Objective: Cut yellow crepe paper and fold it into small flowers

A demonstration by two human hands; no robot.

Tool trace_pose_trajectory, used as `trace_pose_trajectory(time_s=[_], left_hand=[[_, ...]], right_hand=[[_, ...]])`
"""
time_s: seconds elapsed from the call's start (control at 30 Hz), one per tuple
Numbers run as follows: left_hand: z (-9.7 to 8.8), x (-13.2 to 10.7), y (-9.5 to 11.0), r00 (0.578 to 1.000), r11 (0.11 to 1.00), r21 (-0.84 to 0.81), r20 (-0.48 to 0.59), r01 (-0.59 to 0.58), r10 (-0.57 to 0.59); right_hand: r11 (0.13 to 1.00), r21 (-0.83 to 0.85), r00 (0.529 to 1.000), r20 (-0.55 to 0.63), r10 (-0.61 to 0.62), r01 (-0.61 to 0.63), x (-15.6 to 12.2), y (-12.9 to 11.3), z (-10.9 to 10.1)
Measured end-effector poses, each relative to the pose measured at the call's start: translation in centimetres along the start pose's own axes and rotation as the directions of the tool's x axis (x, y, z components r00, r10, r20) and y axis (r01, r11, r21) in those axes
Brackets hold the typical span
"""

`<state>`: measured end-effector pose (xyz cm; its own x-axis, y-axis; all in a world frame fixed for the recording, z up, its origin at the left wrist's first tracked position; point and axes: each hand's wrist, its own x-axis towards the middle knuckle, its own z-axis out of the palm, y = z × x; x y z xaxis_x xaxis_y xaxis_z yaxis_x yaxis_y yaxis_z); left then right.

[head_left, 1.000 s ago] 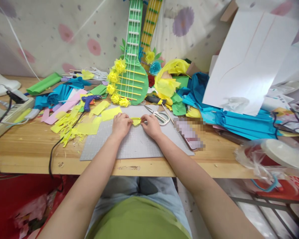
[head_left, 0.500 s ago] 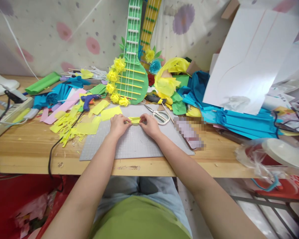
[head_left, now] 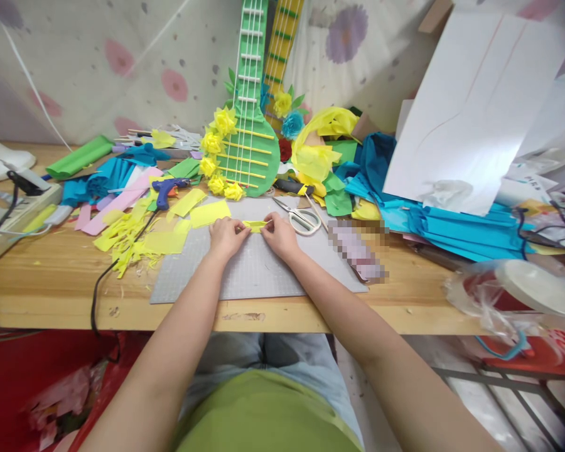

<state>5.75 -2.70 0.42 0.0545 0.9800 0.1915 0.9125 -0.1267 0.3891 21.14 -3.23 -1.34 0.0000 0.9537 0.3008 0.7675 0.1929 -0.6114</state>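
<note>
Between my two hands a narrow yellow crepe paper strip (head_left: 255,226) is stretched just over the grey cutting mat (head_left: 258,273). My left hand (head_left: 226,237) pinches its left end, and my right hand (head_left: 281,236) pinches the right end. To the right of my right hand lie white-handled scissors (head_left: 304,220) on the mat. Flat yellow paper pieces (head_left: 210,213) rest left of my left hand. Behind the mat stands a green paper-covered instrument (head_left: 250,157) with white strings and yellow paper flowers (head_left: 213,143) along its left side.
A blue glue gun (head_left: 166,190) with a black cord lies among yellow scraps (head_left: 132,242). Blue crepe paper (head_left: 466,232) and a white board (head_left: 471,107) are at right, near a pixelated flat object (head_left: 356,251). A lidded tub (head_left: 537,285) stands at the right edge.
My right hand has moved slightly left, closer to my left hand, so less of the yellow strip shows between them. Other things stay put.
</note>
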Motion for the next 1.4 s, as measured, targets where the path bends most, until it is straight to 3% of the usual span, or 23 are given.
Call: trace_pose_trajectory(time_s=[0.4,0.9,1.1,1.4], left_hand=[[0.3,-0.1,0.7,0.996,0.998,-0.003,-0.054,0.067,-0.067],[0.8,-0.2,1.0,0.991,0.998,0.011,-0.122,0.063,-0.061],[0.7,-0.2,1.3,0.993,0.998,0.003,-0.103,0.060,-0.059],[0.4,-0.3,0.3,0.983,0.986,-0.015,-0.073,0.167,-0.168]], right_hand=[[0.985,-0.164,0.998,-0.013,-0.061,0.058,-0.1,-0.7,0.1],[0.935,-0.338,0.994,0.023,-0.109,0.110,-0.2,-1.1,0.4],[0.933,-0.344,0.994,0.018,-0.107,0.107,-0.5,-1.6,0.2],[0.965,-0.252,0.996,-0.034,-0.087,0.076,-0.4,-0.8,0.2]])
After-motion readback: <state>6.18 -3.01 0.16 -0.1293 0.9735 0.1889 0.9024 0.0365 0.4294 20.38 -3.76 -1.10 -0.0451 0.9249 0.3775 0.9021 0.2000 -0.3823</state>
